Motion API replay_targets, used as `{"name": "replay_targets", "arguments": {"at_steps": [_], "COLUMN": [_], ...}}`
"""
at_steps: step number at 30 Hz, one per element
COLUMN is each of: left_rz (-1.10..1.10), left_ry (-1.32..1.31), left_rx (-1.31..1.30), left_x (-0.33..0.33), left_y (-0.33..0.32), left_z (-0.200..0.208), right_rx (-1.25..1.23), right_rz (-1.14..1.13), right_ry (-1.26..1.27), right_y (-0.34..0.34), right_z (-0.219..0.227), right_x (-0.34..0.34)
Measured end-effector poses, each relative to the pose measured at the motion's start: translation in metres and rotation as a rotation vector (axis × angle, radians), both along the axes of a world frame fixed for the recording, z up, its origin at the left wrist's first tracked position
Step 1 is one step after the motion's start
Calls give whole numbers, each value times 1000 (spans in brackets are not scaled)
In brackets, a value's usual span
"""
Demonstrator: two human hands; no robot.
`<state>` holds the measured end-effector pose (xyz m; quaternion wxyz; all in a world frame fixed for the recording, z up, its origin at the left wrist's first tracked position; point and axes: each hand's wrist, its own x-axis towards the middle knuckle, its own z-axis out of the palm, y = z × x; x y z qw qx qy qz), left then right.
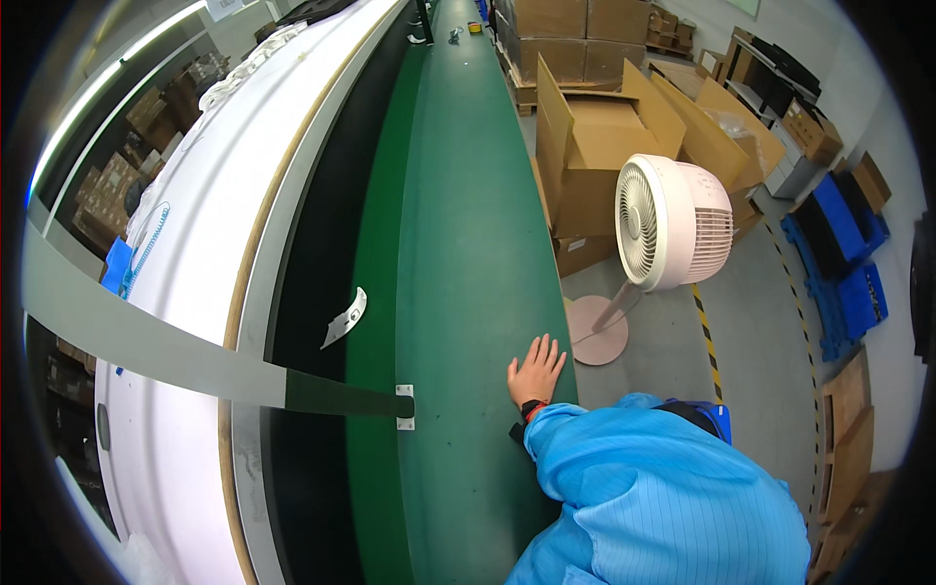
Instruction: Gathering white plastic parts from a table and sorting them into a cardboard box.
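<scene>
Right hand (536, 370) resting on green bench (478, 244)

Fingers slightly spread, pointing away, at its right edge — the bench's long axis runs near-to-far. Leftward, a curved white part (345, 322) slants far-right — beyond, an open cardboard box (590, 200), contents hidden.

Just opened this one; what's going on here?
A person in a light-blue striped sleeve has the right hand spread palm down near the right edge of a long green work surface, holding nothing. The left hand is out of view. A small curved white piece lies untouched to the left; a pale pinkish pedestal fan stands at the right.
</scene>
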<state>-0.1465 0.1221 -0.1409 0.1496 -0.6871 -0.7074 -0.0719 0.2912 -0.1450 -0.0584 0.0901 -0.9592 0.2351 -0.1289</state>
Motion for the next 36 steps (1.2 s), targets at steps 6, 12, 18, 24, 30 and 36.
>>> {"name": "replay_targets", "arguments": {"at_steps": [6, 12, 18, 24, 30, 36], "left_rz": [-5, -37, -48, -23, -7, -2], "left_ry": [0, 1, 11, 24, 24, 25], "left_rx": [-11, -12, -25, -54, -63, -59], "left_x": [-1, 5, 3, -9, -13, -19], "left_y": [-10, -8, -12, -31, -38, -37], "left_z": [-4, -7, -11, -18, -23, -28], "right_rx": [-3, 1, 0, 1, -1, -17], "right_rz": [-6, -1, 5, 11, 10, 9], "right_ry": [6, -7, 1, 14, 12, 4], "right_y": [-1, -2, -2, 0, 0, -1], "right_z": [-1, 0, 2, 0, 0, 0], "right_x": [-1, -1, 0, 1, 1, 1]}}
